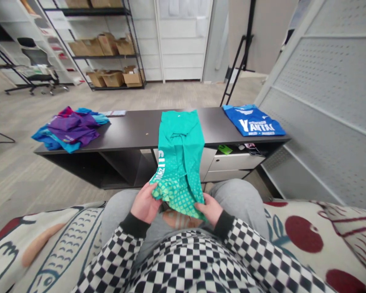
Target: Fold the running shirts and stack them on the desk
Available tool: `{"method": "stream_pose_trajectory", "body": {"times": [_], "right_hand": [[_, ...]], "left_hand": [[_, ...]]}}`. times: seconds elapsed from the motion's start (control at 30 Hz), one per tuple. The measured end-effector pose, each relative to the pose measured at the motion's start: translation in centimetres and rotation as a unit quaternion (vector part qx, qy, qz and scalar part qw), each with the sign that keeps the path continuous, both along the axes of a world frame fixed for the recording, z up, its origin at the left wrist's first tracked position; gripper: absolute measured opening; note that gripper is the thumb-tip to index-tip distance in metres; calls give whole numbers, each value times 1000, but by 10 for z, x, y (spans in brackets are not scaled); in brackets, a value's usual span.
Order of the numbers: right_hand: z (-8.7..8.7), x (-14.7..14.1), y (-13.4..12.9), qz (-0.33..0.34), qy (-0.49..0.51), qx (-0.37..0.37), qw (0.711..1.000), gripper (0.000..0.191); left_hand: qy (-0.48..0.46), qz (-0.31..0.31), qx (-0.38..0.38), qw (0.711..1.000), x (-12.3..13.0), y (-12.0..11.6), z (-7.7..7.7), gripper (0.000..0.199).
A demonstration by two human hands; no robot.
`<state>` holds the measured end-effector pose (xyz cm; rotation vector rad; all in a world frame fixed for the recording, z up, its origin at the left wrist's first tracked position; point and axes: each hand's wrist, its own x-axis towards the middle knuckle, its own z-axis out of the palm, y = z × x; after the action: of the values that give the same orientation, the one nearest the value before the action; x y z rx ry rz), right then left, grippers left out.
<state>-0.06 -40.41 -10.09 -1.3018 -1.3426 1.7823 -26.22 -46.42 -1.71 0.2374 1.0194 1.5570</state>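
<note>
A green garment (183, 142) with white lettering and a lighter dotted lower part lies partly on the dark cabinet top and hangs over its front edge toward my lap. My left hand (145, 202) is closed on its lower left corner, fingers partly under the cloth. At the lower right corner my right hand (210, 208) pinches the edge between thumb and fingers. The cloth has a fold running down its middle. On the right end of the cabinet lies a folded blue shirt (253, 121) with white lettering. A heap of purple and blue garments (73, 127) rests on the left end.
The low dark cabinet (134, 129) spans in front of my knees, with open compartments at left and white drawers (232, 162) at right. A flat white item (115, 113) lies near its back edge. A perforated grey partition (329, 93) stands at right; shelves with boxes (106, 44) stand behind.
</note>
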Motion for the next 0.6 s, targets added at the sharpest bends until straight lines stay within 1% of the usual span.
{"method": "stream_pose_trajectory", "body": {"times": [0.03,0.1,0.17,0.2,0.23,0.33,0.37,0.4,0.43,0.5,0.53,0.6], "right_hand": [[4,7,1,-13,-28,35,999,58],[14,21,5,-20,-74,73,994,75],[27,35,9,-17,-131,109,985,84],[33,40,12,-12,-163,135,977,82],[39,45,14,-4,-196,167,966,76],[56,52,21,27,-295,256,920,38],[62,54,23,38,-324,276,904,27],[68,54,24,45,-348,291,890,21],[75,55,25,50,-363,302,880,19],[89,55,25,55,-368,314,874,23],[97,54,25,53,-364,316,875,25],[111,53,23,48,-349,316,881,28]], "left_hand": [[32,-4,-13,999,-1,-5,-5,33],[78,-17,-51,995,-3,-15,-17,40],[99,-33,-84,991,-2,-24,-29,45],[101,-39,-95,989,-1,-27,-35,46],[100,-44,-104,989,1,-30,-40,46],[76,-66,-117,988,6,-35,-49,42],[69,-74,-118,988,8,-36,-49,39],[61,-82,-117,988,8,-36,-48,35],[53,-87,-109,989,9,-36,-46,31],[24,-81,-69,994,8,-35,-40,25],[-6,-74,-43,996,8,-33,-37,25],[-95,-55,-2,994,11,-28,-31,23]]}}
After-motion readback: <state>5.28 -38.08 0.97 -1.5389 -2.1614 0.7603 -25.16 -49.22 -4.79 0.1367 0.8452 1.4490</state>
